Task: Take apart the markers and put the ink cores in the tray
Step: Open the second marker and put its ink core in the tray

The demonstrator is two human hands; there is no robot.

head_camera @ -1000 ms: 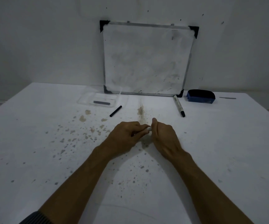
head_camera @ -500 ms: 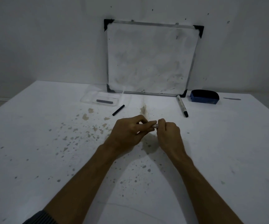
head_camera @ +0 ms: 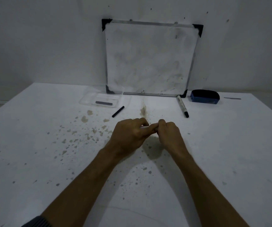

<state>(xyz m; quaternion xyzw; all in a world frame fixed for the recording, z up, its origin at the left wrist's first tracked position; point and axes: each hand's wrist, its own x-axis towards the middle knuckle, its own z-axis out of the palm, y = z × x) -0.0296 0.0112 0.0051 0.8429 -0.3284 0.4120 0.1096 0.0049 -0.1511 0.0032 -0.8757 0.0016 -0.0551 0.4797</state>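
Note:
Over the middle of the table my left hand (head_camera: 130,136) and my right hand (head_camera: 169,135) meet, both curled around a white marker body (head_camera: 143,128) that is almost wholly hidden by the fingers. A clear plastic tray (head_camera: 89,98) lies at the back left and holds one dark ink core (head_camera: 103,103). A black cap-like piece (head_camera: 118,111) lies just right of the tray. A second whole marker (head_camera: 182,106) with a black cap lies near the whiteboard's right corner.
A smudged whiteboard (head_camera: 150,58) leans against the wall at the back. A blue eraser (head_camera: 204,96) sits to its right, with a thin grey strip (head_camera: 232,98) further right. The white table (head_camera: 33,145) is speckled with brown stains.
Both hands have stayed together on the marker and closed tighter; my right hand's fingers now curl over its end, and less of the white body shows.

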